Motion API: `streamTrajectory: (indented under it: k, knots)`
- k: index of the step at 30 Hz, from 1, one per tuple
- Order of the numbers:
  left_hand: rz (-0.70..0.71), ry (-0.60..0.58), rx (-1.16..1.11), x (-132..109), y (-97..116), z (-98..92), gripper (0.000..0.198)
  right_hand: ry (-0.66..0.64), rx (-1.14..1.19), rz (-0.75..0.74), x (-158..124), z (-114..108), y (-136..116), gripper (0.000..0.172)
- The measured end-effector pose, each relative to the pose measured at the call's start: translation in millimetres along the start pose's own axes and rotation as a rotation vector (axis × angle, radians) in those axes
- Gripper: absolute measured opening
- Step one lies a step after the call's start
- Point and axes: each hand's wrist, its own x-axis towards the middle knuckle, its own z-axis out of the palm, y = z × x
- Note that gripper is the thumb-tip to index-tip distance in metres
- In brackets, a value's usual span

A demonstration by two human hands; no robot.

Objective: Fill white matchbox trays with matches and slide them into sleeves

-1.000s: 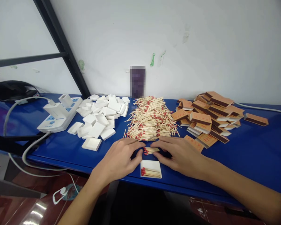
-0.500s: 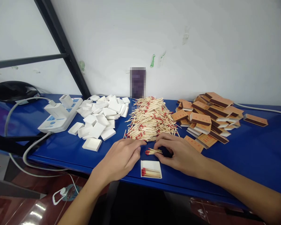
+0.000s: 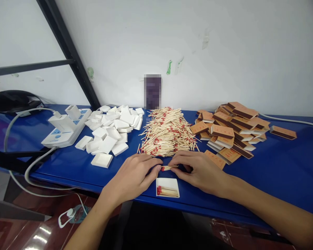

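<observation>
My left hand (image 3: 131,177) and my right hand (image 3: 198,170) meet at the front of a blue table (image 3: 67,163), fingers pinched from both sides round a small bundle of red-tipped matches (image 3: 167,168). Just below the bundle lies an open white tray (image 3: 168,188) with a few matches in it. Behind my fingers is a big heap of loose matches (image 3: 167,132).
A pile of white inner trays (image 3: 111,133) lies to the left, and a pile of orange matchbox sleeves (image 3: 232,130) to the right. A white power strip (image 3: 66,126) with plugs and cables sits far left. A black metal frame (image 3: 67,52) leans against the wall.
The small bundle of matches has been squeezed tighter between my fingertips and straightened. Both hands stay in nearly the same place by the white tray.
</observation>
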Motion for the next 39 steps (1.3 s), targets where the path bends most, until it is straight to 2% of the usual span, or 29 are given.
streamTrajectory:
  k: [4, 10, 15, 23, 32, 37, 39]
  knots:
    - [-0.007, -0.018, -0.003, -3, 0, -0.2, 0.033, -0.004, 0.006, 0.034, 1, -2, -3, 0.011]
    - [0.009, 0.005, -0.035, -6, 2, 0.1, 0.057, -0.018, 0.04, 0.062, 1, -2, -1, 0.011]
    - [0.03, -0.044, -0.091, -5, 5, -4.0, 0.064, -0.028, 0.065, 0.072, 0, -1, 1, 0.01]
    - [0.015, -0.036, -0.096, -5, 4, -0.6, 0.051, -0.093, 0.045, 0.11, 3, -4, 1, 0.008]
    - [0.096, -0.057, -0.076, -3, 2, 1.1, 0.036, -0.04, 0.113, 0.132, 3, -2, 2, 0.01]
    - [0.018, -0.038, -0.049, -1, 3, 1.6, 0.036, -0.002, 0.212, 0.191, 3, -12, -4, 0.006]
    - [-0.01, -0.038, -0.038, 0, 3, 1.6, 0.036, -0.035, 0.267, 0.173, 2, -14, -9, 0.005]
